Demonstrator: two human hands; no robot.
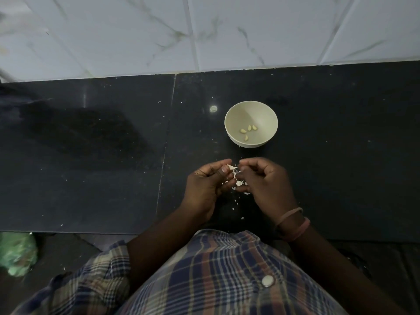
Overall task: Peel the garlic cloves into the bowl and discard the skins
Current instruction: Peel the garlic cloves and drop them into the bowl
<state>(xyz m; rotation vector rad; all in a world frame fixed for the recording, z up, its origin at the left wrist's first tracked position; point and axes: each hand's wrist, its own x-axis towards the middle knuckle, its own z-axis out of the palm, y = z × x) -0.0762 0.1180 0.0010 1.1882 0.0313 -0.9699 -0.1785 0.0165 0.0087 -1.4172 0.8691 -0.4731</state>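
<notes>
A pale bowl [261,111] stands on the black counter [91,155] and holds several peeled garlic cloves [248,130]. Just in front of it, my left hand [204,189] and my right hand [266,180] meet over the counter. Both pinch a garlic clove [232,168] whose white skin curls away between the fingertips. More white skins [239,183] lie under and between the two hands; part of them is hidden by the fingers.
Small skin flakes [234,209] are scattered on the counter toward its front edge. A white marbled tile wall [204,30] rises behind the counter. A green bag [17,254] lies low at the left, below the counter edge.
</notes>
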